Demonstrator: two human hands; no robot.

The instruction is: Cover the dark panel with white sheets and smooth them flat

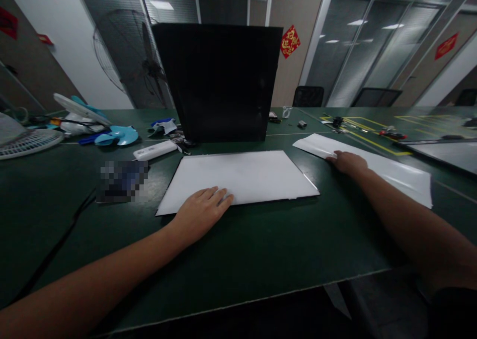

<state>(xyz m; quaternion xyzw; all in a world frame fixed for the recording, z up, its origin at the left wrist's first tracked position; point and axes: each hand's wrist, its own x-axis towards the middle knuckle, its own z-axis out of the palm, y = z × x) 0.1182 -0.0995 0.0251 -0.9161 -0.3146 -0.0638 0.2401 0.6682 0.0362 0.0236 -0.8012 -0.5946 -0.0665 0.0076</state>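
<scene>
A flat white panel [246, 175] with a thin dark edge lies on the green table [238, 249] in front of me. My left hand [203, 210] rests on its near left part, fingers spread flat. To the right lies a glossy white sheet [395, 175], angled away from the panel. My right hand [348, 163] is at the sheet's near left edge, its fingers pressed together on that edge. Behind the panel a large black screen [223, 80] stands upright.
At the left are a white fan grille [33, 142], blue fan blades [117, 135], a white oblong device [155, 150] and a blurred-out dark item [124, 180] with a black strap. Another framed panel [447, 152] lies far right, near a red-handled tool [393, 134].
</scene>
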